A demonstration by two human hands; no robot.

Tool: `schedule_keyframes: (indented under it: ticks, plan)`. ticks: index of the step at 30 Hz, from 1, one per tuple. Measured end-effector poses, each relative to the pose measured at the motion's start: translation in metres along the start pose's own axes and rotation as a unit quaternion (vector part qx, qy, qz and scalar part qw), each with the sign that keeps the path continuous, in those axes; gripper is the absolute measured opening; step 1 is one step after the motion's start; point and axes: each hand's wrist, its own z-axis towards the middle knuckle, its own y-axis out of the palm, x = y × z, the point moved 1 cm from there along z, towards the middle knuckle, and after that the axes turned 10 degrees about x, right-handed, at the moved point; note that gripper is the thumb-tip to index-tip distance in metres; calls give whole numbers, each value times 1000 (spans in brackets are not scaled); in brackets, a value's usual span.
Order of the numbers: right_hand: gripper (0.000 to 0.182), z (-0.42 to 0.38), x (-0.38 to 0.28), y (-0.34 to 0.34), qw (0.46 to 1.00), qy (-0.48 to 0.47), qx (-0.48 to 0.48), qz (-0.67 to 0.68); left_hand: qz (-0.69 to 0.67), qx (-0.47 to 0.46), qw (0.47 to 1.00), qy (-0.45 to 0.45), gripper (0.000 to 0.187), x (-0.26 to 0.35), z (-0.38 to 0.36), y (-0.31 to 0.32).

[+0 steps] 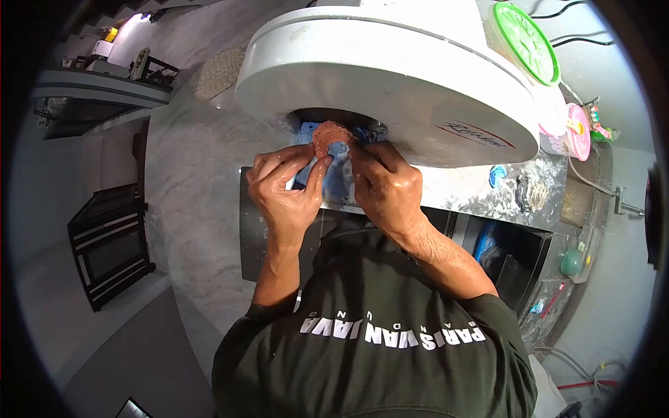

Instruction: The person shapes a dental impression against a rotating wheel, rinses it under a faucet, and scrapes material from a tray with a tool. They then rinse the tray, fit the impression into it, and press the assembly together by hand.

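A reddish-orange, horseshoe-shaped dental cast [331,131] is held between my two hands at the round opening in the white machine [383,90]. My left hand [288,180] pinches the cast's left end between thumb and fingers. At its right end, my right hand [390,184] is closed on it, with the fingertips partly hidden. Both hands look wet. Beneath the cast lies a wet blue surface [333,180], smeared with pale residue. The dark inside of the opening shows just behind the cast.
The white counter [453,191] is spattered with residue. On it are a blue cap [497,176] and a crumpled greyish lump [532,193]. A green-lidded tub [526,43] and a pink-lidded tub [578,132] stand at the right. A tap [620,202] juts from the wall.
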Motion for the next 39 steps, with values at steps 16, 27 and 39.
schedule_keyframes:
  ticks: [16, 27, 39]
  plan:
    - [34, -2, 2, -2, 999, 2, -14, 30, -11, -9, 999, -31, 15, -2, 5, 0]
    - [36, -4, -3, 1, 999, -29, 1, 14, -13, -3, 999, -44, 12, -8, 12, 2]
    - [28, 1, -5, 3, 999, -8, -7, 34, -5, -22, 996, -81, 13, -2, 17, 0]
